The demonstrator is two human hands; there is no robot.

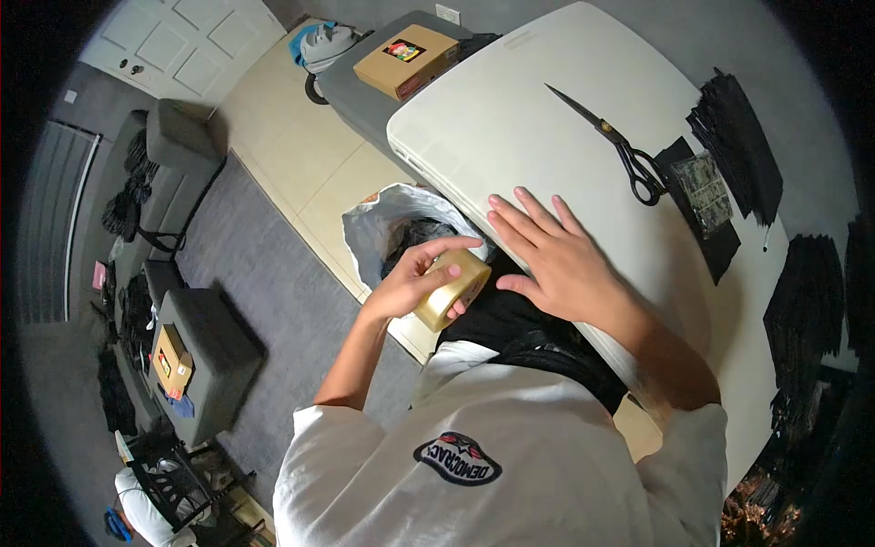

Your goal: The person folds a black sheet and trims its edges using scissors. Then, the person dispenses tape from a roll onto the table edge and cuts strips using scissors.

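My left hand [415,281] is wrapped round a roll of clear yellowish tape [453,290], in front of my body and beside the table's edge. My right hand [556,260] lies with its fingers spread at the near edge of the white table [510,118], holding nothing. Beyond it on the table, black-handled scissors [620,146] lie with the blades pointing away. To their right, a clear packet [702,193] rests on a piece of black material [723,251]. Under the tape, an open white bag [360,232] holds dark material.
Black bundles [738,146] lie along the table's far right side. A cardboard box [406,59] sits on a grey seat [351,105] behind the table. At the left are a grey sofa [182,137] and a grey ottoman [223,365] with another box [170,360].
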